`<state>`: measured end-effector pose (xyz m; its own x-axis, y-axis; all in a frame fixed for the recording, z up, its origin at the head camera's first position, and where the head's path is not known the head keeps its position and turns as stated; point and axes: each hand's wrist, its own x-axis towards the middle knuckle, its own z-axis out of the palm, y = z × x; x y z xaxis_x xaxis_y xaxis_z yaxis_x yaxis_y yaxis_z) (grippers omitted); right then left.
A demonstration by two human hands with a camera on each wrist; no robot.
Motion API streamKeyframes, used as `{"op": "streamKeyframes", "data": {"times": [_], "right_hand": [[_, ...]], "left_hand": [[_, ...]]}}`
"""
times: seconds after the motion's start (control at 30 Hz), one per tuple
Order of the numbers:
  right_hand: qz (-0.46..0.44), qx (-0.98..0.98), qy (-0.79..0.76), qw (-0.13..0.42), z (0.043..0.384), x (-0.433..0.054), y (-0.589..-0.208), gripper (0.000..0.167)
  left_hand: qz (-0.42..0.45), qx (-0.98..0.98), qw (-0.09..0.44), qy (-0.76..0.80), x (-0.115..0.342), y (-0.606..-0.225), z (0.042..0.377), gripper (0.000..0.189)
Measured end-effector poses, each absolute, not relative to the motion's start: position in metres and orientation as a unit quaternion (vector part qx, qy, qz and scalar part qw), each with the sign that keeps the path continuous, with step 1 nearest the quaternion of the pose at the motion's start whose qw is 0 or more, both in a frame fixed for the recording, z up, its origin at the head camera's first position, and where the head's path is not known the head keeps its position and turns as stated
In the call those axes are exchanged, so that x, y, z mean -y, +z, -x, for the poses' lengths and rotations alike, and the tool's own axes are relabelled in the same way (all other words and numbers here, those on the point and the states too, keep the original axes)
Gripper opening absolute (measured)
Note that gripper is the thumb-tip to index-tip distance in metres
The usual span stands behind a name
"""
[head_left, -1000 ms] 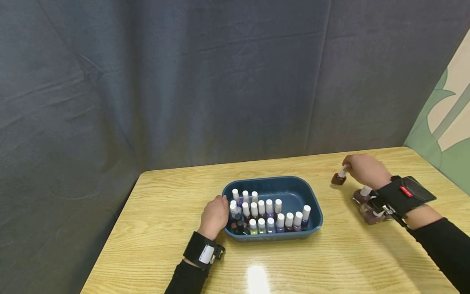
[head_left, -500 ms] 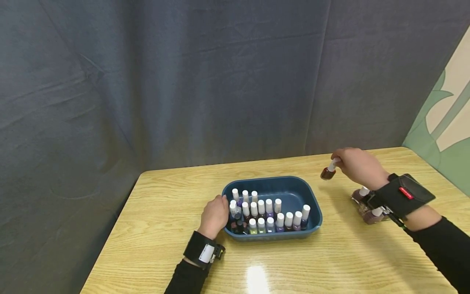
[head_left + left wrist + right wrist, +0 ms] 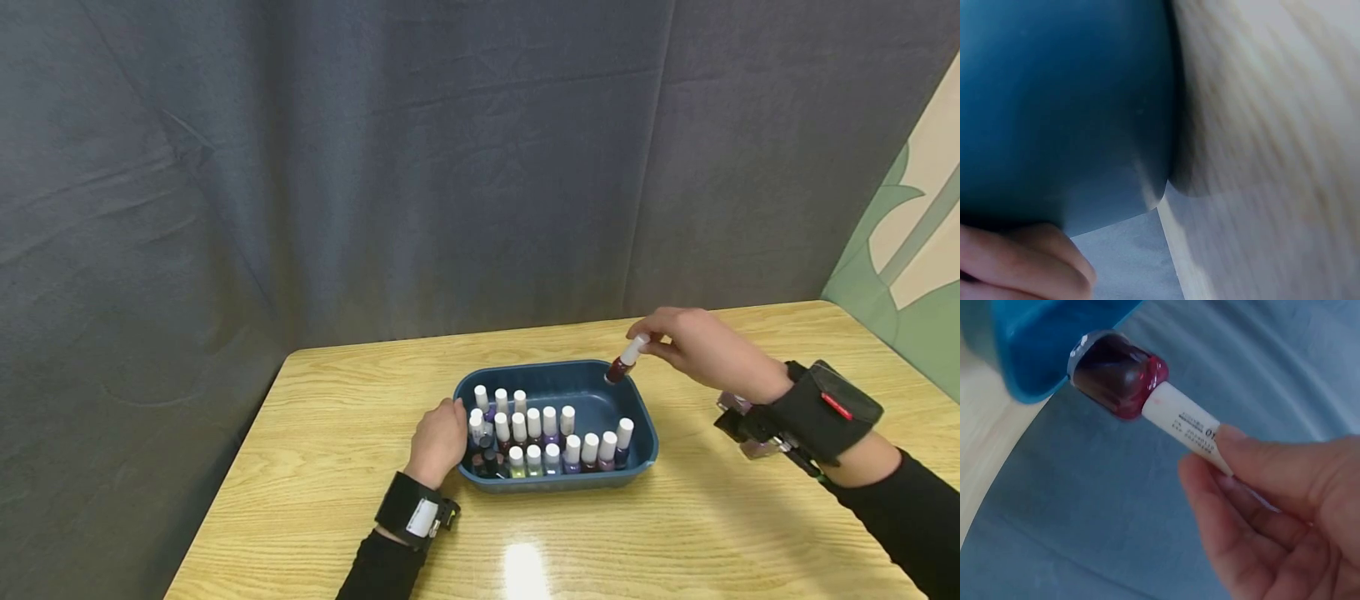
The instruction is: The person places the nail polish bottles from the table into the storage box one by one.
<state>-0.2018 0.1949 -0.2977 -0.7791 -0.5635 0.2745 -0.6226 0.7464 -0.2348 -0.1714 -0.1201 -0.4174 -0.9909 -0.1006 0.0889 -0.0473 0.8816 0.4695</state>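
My right hand (image 3: 701,354) pinches the white cap of a dark red nail polish bottle (image 3: 619,371) between thumb and fingers. The bottle hangs tilted over the back right corner of a blue plastic bin (image 3: 649,433). Up close in the right wrist view, small print shows on the cap (image 3: 1188,428). At the bin's left end, my left hand (image 3: 437,442) grips the rim, its fingers (image 3: 1029,262) curled against the outer wall in the left wrist view. Several white-capped nail polish bottles (image 3: 551,427) stand in rows inside the bin, toward its left and front.
A few more nail polish bottles (image 3: 759,450) lie on the wooden table (image 3: 337,417), partly hidden beneath my right wrist. Two black-capped bottles (image 3: 491,461) are in the bin's front left corner. A dark grey curtain (image 3: 465,183) hangs behind the table.
My right hand has lifted the dark red nail polish bottle off the table and carried it left to the bin's back right corner. The left hand and bin have stayed in place.
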Motion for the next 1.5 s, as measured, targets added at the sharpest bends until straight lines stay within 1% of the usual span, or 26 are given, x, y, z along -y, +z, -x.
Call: {"op": "streamKeyframes", "data": {"times": [0.27,0.43,0.63,0.8,0.97,1.03,1.33,1.5], "right_hand": [[-0.393,0.906,0.135,0.086,0.192,-0.178,-0.301,0.022],[-0.415,0.901,0.11,0.058,0.189,-0.171,-0.308,0.023],[-0.443,0.89,0.101,0.047,0.185,-0.163,-0.317,0.021],[-0.44,0.894,0.083,0.028,0.182,-0.153,-0.323,0.022],[-0.442,0.894,0.076,-0.005,0.181,-0.146,-0.328,0.021],[-0.447,0.891,0.074,-0.011,0.181,-0.144,-0.331,0.02],[-0.455,0.888,0.063,-0.01,0.181,-0.143,-0.335,0.021],[-0.444,0.893,0.07,-0.005,0.181,-0.142,-0.334,0.018]], "left_hand": [[-0.04,0.969,0.049,-0.241,0.12,-0.418,0.173,0.036],[-0.041,0.969,0.048,-0.239,0.12,-0.418,0.172,0.036],[-0.042,0.969,0.046,-0.24,0.12,-0.418,0.172,0.036],[-0.047,0.968,0.04,-0.244,0.12,-0.416,0.172,0.038],[-0.046,0.968,0.044,-0.241,0.12,-0.417,0.172,0.037],[-0.044,0.969,0.046,-0.24,0.12,-0.417,0.172,0.037],[-0.042,0.968,0.043,-0.242,0.118,-0.418,0.172,0.037],[-0.042,0.968,0.045,-0.242,0.118,-0.417,0.172,0.036]]}}
